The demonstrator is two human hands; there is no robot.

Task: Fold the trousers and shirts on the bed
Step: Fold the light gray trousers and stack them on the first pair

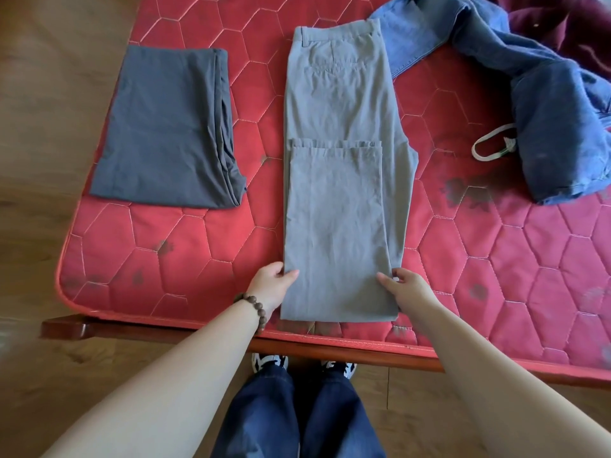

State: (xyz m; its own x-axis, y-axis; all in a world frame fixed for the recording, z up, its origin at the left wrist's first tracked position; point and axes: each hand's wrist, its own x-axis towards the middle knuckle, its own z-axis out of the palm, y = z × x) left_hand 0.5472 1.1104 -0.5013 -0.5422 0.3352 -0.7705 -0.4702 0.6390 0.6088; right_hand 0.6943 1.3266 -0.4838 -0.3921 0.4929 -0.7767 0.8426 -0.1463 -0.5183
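On the red quilted mattress (pixel 205 246), left of the grey trousers (pixel 337 200), lies a folded dark grey garment (pixel 165 127). The grey trousers lie at the centre (legs doubled back over the upper part, fold toward the near edge), the left hand (pixel 272 285) pinching their near-left edge with thumb on top, the right hand (pixel 405 287) pinching their near-right edge likewise. Right of the trousers: a crumpled blue denim garment (pixel 545 104), a white cord loop (pixel 492 143), and a maroon cloth (pixel 562 31) at the far corner.

Bright even daylight, soft shadows, wide-angle edge distortion.
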